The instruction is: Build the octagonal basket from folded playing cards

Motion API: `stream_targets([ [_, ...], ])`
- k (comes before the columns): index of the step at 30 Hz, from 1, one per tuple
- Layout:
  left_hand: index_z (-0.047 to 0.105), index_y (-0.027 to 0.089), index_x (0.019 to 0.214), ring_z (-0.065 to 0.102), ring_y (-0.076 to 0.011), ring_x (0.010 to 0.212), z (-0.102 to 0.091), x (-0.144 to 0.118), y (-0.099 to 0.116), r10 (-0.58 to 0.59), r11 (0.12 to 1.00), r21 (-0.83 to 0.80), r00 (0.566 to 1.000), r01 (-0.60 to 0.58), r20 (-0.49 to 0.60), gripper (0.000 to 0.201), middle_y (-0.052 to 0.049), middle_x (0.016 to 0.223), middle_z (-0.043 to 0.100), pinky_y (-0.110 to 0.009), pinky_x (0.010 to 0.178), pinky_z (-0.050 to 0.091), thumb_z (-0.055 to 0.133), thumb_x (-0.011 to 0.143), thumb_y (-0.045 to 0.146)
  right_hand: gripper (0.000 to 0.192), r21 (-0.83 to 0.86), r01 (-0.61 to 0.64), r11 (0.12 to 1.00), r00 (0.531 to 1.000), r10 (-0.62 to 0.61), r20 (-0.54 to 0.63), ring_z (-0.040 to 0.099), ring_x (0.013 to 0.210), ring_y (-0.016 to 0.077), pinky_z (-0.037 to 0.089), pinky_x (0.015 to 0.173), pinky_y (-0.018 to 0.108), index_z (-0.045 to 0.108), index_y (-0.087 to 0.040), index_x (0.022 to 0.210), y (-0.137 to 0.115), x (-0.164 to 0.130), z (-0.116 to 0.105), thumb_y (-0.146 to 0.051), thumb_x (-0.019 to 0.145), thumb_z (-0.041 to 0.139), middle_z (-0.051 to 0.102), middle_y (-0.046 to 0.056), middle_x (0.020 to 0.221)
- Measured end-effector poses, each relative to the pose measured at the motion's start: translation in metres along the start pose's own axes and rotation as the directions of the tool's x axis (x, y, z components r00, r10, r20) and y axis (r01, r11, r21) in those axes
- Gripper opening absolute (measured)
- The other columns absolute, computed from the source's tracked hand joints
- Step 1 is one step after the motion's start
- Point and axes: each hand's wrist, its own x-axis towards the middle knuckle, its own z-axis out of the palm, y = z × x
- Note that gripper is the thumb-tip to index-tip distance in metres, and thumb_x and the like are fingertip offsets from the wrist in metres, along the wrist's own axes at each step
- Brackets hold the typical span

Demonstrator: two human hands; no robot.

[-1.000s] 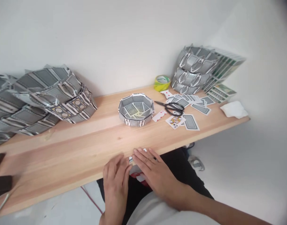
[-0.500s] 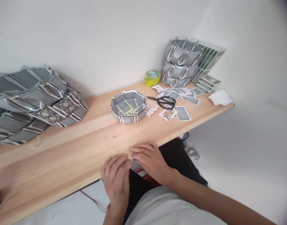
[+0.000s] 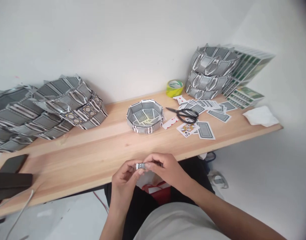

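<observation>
Currently both hands, left hand (image 3: 124, 180) and right hand (image 3: 165, 170), are pinching a small folded card piece (image 3: 140, 165) at the table (image 3: 92, 156) front edge; fingers are hiding most of it.

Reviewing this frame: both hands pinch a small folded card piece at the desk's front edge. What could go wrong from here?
The folded card piece is pinched between the left hand and right hand right over the table edge; a slipped grip could drop it into the lap. The open scissors lie on loose playing cards, a possible snag when reaching.
</observation>
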Motion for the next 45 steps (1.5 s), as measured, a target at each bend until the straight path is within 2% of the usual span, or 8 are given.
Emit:
stream_targets([
  [8, 0.071, 0.016, 0.082, 0.064, -0.0129, 0.064, 0.014, -0.003, -0.001, -0.018, 0.998, -0.055, 0.997, 0.014, -0.069, 0.014, -0.001, 0.068, 0.070, -0.022, 0.065, 0.053, 0.074, 0.073, 0.027, 0.010, 0.224, -0.146, 0.964, 0.989, 0.137, 0.058, 0.043, 0.047, 0.0043, 0.037, 0.048, 0.017, 0.063, -0.015, 0.082, -0.001, -0.010, -0.008, -0.023, 0.083, 0.057, 0.063, -0.003, 0.068],
  [14, 0.071, 0.015, 0.078, 0.064, -0.0138, 0.062, 0.024, 0.003, -0.003, -0.017, 0.995, -0.096, 0.997, 0.009, -0.081, 0.013, -0.001, 0.064, 0.069, -0.024, 0.064, 0.054, 0.073, 0.073, 0.026, 0.012, 0.117, 0.002, 0.993, 0.999, 0.003, -0.045, 0.060, 0.066, 0.0090, 0.046, 0.063, 0.019, 0.063, -0.017, 0.077, 0.001, -0.014, -0.011, -0.019, 0.086, 0.056, 0.068, -0.002, 0.072],
  [18, 0.070, 0.015, 0.076, 0.065, -0.0138, 0.062, 0.030, 0.005, -0.004, -0.038, 0.993, -0.118, 0.994, 0.025, -0.105, 0.014, -0.002, 0.066, 0.070, -0.025, 0.064, 0.054, 0.073, 0.072, 0.028, 0.015, -0.083, 0.097, 0.992, 0.993, -0.103, -0.066, 0.063, 0.071, 0.0103, 0.046, 0.068, 0.020, 0.064, -0.018, 0.078, 0.005, -0.010, -0.013, -0.020, 0.089, 0.055, 0.070, -0.002, 0.076],
  [22, 0.068, 0.015, 0.077, 0.064, -0.0133, 0.064, 0.031, 0.005, -0.003, -0.056, 0.992, -0.118, 0.980, 0.034, -0.191, 0.017, -0.001, 0.068, 0.069, -0.025, 0.066, 0.055, 0.073, 0.074, 0.031, 0.013, -0.301, 0.192, 0.934, 0.977, -0.211, -0.034, 0.063, 0.078, 0.0121, 0.046, 0.071, 0.022, 0.067, -0.020, 0.089, 0.010, -0.005, -0.011, -0.020, 0.091, 0.054, 0.070, 0.000, 0.084],
  [25, 0.067, 0.015, 0.081, 0.064, -0.0128, 0.064, 0.028, 0.006, -0.001, -0.065, 0.994, -0.104, 0.978, 0.045, -0.198, 0.019, 0.000, 0.068, 0.068, -0.026, 0.066, 0.056, 0.071, 0.076, 0.033, 0.016, -0.326, 0.230, 0.917, 0.967, -0.254, -0.032, 0.065, 0.086, 0.0135, 0.047, 0.076, 0.023, 0.066, -0.022, 0.102, 0.014, -0.003, -0.006, -0.017, 0.090, 0.055, 0.071, 0.002, 0.093],
  [36, 0.062, 0.016, 0.083, 0.062, -0.0130, 0.067, 0.015, 0.013, 0.001, -0.065, 0.996, 0.058, 0.997, 0.063, 0.034, 0.019, 0.000, 0.069, 0.065, -0.024, 0.065, 0.052, 0.065, 0.082, 0.035, 0.015, -0.278, 0.134, 0.951, 0.990, -0.141, -0.005, 0.064, 0.078, 0.0112, 0.045, 0.072, 0.020, 0.068, -0.021, 0.091, 0.016, 0.000, -0.007, -0.015, 0.089, 0.055, 0.070, -0.001, 0.085],
  [42, 0.063, 0.015, 0.079, 0.058, -0.0106, 0.062, 0.018, 0.011, -0.002, -0.060, 0.993, -0.108, 0.986, 0.043, -0.158, 0.019, 0.002, 0.064, 0.061, -0.022, 0.063, 0.051, 0.071, 0.076, 0.032, 0.009, -0.154, -0.101, 0.983, 0.994, 0.108, 0.036, 0.058, 0.057, 0.0090, 0.042, 0.057, 0.018, 0.068, -0.020, 0.084, 0.009, 0.000, -0.018, -0.019, 0.084, 0.059, 0.065, -0.005, 0.065],
  [45, 0.065, 0.016, 0.088, 0.061, -0.0114, 0.064, 0.012, 0.012, -0.002, -0.109, 0.985, -0.147, 0.986, 0.089, -0.130, 0.022, 0.002, 0.067, 0.062, -0.024, 0.066, 0.053, 0.072, 0.075, 0.032, 0.015, -0.104, -0.169, 0.980, 0.983, 0.176, 0.055, 0.055, 0.051, 0.0086, 0.040, 0.053, 0.018, 0.067, -0.019, 0.075, 0.008, -0.002, -0.026, -0.022, 0.086, 0.056, 0.062, -0.005, 0.057],
])
